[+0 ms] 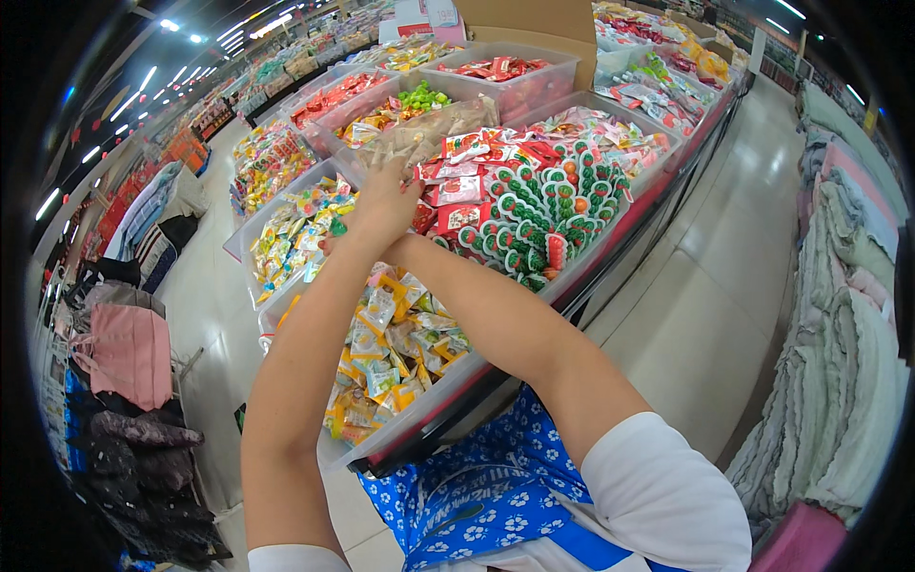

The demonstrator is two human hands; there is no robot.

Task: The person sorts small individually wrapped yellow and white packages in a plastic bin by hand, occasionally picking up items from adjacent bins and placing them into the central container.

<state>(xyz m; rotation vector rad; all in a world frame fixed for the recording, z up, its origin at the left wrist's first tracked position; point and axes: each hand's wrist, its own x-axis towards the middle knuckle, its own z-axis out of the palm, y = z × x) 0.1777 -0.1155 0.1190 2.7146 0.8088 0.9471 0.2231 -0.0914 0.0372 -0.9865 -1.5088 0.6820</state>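
My forearms cross over clear plastic bins of wrapped sweets. My left hand [386, 204] is on top, its fingers at the edge of a pile of red and pink packets [457, 189]; whether it grips one is hidden. Beneath the left wrist, my right hand [327, 245] is mostly covered. Its fingertips show on the left, beside a small green wrapped piece [337, 227], over a bin of yellow, white and blue sweets [282, 239]. Green and red caterpillar-shaped packets [529, 222] lie right of my hands. Yellow and white packets [400, 343] fill the nearest bin.
Farther back are a bin of red packets [500, 69], green-wrapped sweets [425, 96] and a cardboard panel [529, 28]. Folded pale quilts [843, 357] are stacked right of the aisle. At left hang a pink bag [129, 354] and dark clothes [143, 457]. A dark rail edges the stand.
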